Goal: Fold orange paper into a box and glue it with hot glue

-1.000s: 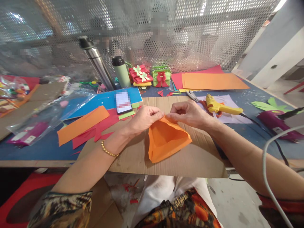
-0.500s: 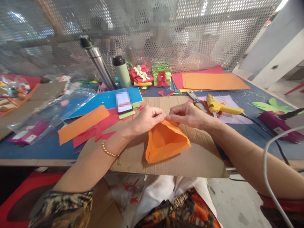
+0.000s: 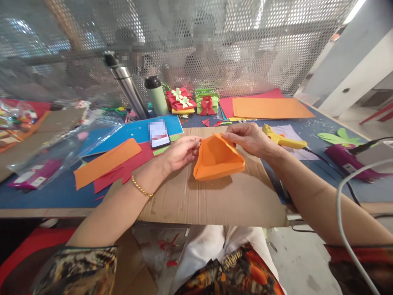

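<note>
A folded orange paper pouch (image 3: 219, 155) is held just above the cardboard sheet (image 3: 184, 200), its wide mouth facing me. My right hand (image 3: 245, 137) pinches the pouch's upper right edge between thumb and fingers. At the pouch's left side is my left hand (image 3: 184, 153), its fingers loosely bent and slightly apart, with the fingertips at the paper's edge. Whether they touch the paper is hard to tell. A yellow glue gun (image 3: 284, 139) lies beyond my right forearm. The scissors near it are mostly hidden behind my right hand.
A phone (image 3: 159, 135) rests on a blue sheet. To the left are an orange strip (image 3: 107, 162) and red paper pieces. Small red and green paper bags (image 3: 207, 102), a green bottle (image 3: 156, 96) and a steel flask (image 3: 127, 86) line the back. A white cable (image 3: 339, 205) hangs at right.
My left hand has let go of the pouch's top and moved down to its left side. The pouch has risen and tilted, with my right hand still pinching it.
</note>
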Tool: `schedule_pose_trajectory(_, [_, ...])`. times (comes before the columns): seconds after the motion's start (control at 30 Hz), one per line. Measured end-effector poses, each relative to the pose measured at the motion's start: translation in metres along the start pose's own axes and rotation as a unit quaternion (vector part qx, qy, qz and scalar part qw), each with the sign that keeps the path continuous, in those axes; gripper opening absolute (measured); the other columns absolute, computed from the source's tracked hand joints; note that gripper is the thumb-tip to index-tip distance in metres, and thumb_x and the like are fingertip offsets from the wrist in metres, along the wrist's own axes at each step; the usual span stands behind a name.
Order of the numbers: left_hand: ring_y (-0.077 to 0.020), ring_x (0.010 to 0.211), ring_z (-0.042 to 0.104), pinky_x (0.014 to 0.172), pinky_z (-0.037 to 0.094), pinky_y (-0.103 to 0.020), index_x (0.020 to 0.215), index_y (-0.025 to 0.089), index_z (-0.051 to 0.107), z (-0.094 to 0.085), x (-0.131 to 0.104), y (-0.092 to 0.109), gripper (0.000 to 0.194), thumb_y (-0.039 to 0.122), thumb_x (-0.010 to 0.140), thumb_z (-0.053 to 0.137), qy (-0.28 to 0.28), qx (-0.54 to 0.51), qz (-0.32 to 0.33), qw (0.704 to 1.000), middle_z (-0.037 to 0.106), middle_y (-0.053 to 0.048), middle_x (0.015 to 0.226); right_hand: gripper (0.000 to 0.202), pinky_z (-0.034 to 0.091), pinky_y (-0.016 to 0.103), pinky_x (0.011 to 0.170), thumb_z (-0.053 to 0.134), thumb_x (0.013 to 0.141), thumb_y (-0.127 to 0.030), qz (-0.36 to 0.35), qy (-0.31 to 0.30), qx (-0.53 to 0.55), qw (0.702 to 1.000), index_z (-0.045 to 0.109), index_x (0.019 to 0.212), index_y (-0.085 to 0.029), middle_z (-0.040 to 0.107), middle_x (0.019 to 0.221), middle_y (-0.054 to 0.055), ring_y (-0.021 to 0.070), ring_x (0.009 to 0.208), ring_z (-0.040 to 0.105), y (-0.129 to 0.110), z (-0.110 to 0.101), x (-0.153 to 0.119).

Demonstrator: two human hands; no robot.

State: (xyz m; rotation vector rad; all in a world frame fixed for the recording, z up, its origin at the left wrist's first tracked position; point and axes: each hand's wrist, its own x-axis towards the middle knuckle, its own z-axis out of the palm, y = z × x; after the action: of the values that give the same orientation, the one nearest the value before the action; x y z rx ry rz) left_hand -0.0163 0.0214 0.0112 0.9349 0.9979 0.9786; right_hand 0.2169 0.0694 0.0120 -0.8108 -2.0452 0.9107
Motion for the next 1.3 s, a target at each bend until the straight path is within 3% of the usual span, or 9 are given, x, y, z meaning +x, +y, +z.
schedule_pose_trajectory(0.27, [-0.0112, 0.066, 0.065, 0.069, 0.054, -0.026, 0.085, 0.01, 0.072, 0.0, 0.0, 0.0, 0.006, 0.011, 0.08, 0.076, -0.036, 0.03, -0.003, 0.999, 0.072, -0.006, 0.077, 0.047, 0.031, 0.028, 0.055, 0.067, 0.087, -0.057, -0.005, 0.042, -0.02, 0.999, 0.059, 0.06, -0.019, 0.055, 0.059, -0.001, 0.0103, 0.057, 0.045, 0.009, -0.008, 0.003])
schedule_pose_trajectory(0.47, [-0.0106, 0.061, 0.062, 0.062, 0.051, -0.025, 0.073, 0.013, 0.066, 0.005, -0.001, -0.001, 0.01, 0.01, 0.079, 0.074, 0.034, 0.123, 0.102, 0.987, 0.069, -0.002, 0.071, 0.049, 0.033, 0.028, 0.055, 0.064, 0.086, -0.06, -0.011, 0.02, -0.048, 0.999, 0.058, 0.059, -0.02, 0.053, 0.056, -0.001, 0.0112, 0.056, 0.045, 0.002, -0.007, 0.003])
schedule_pose_trajectory(0.57, [-0.0112, 0.062, 0.062, 0.061, 0.05, -0.025, 0.076, 0.014, 0.065, 0.006, 0.001, -0.004, 0.008, 0.009, 0.08, 0.07, 0.08, 0.211, 0.157, 0.961, 0.068, -0.001, 0.071, 0.051, 0.034, 0.028, 0.055, 0.063, 0.086, -0.062, 0.0, 0.027, -0.052, 0.998, 0.056, 0.057, -0.02, 0.053, 0.055, -0.001, 0.0109, 0.055, 0.044, 0.002, -0.005, 0.003])
schedule_pose_trajectory(0.67, [-0.011, 0.065, 0.06, 0.061, 0.047, -0.024, 0.081, 0.015, 0.064, 0.008, 0.001, -0.005, 0.008, 0.008, 0.079, 0.067, 0.128, 0.306, 0.23, 0.915, 0.067, 0.0, 0.072, 0.051, 0.033, 0.028, 0.055, 0.062, 0.087, -0.062, -0.002, 0.035, -0.062, 0.997, 0.055, 0.057, -0.02, 0.052, 0.055, -0.001, 0.0106, 0.054, 0.043, 0.004, -0.002, 0.003])
schedule_pose_trajectory(0.8, [-0.0097, 0.06, 0.053, 0.059, 0.042, -0.023, 0.101, 0.019, 0.06, 0.01, -0.005, -0.004, 0.028, 0.007, 0.077, 0.064, 0.144, 0.34, 0.286, 0.884, 0.057, 0.006, 0.065, 0.051, 0.031, 0.028, 0.054, 0.062, 0.088, -0.061, -0.003, 0.045, -0.064, 0.997, 0.055, 0.059, -0.02, 0.051, 0.056, -0.002, 0.0101, 0.055, 0.041, 0.009, -0.001, 0.003])
schedule_pose_trajectory(0.9, [-0.009, 0.057, 0.047, 0.058, 0.039, -0.022, 0.099, 0.021, 0.056, 0.012, -0.008, -0.004, 0.028, 0.006, 0.076, 0.063, 0.131, 0.33, 0.302, 0.885, 0.05, 0.009, 0.062, 0.051, 0.029, 0.028, 0.053, 0.063, 0.087, -0.062, 0.0, 0.055, -0.056, 0.997, 0.055, 0.06, -0.02, 0.051, 0.058, -0.002, 0.0102, 0.055, 0.04, 0.011, 0.0, 0.003])
schedule_pose_trajectory(1.03, [-0.0108, 0.065, 0.055, 0.062, 0.042, -0.024, 0.083, 0.019, 0.058, 0.011, -0.007, -0.004, 0.011, 0.009, 0.079, 0.06, 0.118, 0.34, 0.309, 0.88, 0.062, 0.002, 0.073, 0.052, 0.029, 0.029, 0.053, 0.063, 0.087, -0.064, 0.003, 0.052, -0.048, 0.998, 0.056, 0.06, -0.02, 0.051, 0.058, -0.001, 0.0109, 0.056, 0.041, 0.011, -0.001, 0.002])
schedule_pose_trajectory(1.17, [-0.0125, 0.067, 0.057, 0.063, 0.042, -0.027, 0.082, 0.018, 0.064, 0.012, -0.009, -0.002, 0.013, 0.01, 0.078, 0.056, 0.144, 0.363, 0.294, 0.872, 0.068, -0.002, 0.077, 0.05, 0.031, 0.029, 0.055, 0.063, 0.088, -0.061, -0.001, 0.06, -0.057, 0.997, 0.057, 0.06, -0.02, 0.052, 0.059, -0.001, 0.0111, 0.057, 0.042, 0.01, -0.001, 0.002])
schedule_pose_trajectory(1.3, [-0.0127, 0.062, 0.052, 0.061, 0.039, -0.028, 0.073, 0.019, 0.06, 0.013, -0.013, 0.0, 0.015, 0.025, 0.087, 0.057, 0.15, 0.367, 0.303, 0.867, 0.061, 0.0, 0.066, 0.047, 0.031, 0.029, 0.055, 0.063, 0.087, -0.059, -0.008, 0.063, -0.07, 0.996, 0.058, 0.061, -0.02, 0.053, 0.06, 0.0, 0.012, 0.058, 0.043, 0.009, 0.0, 0.002])
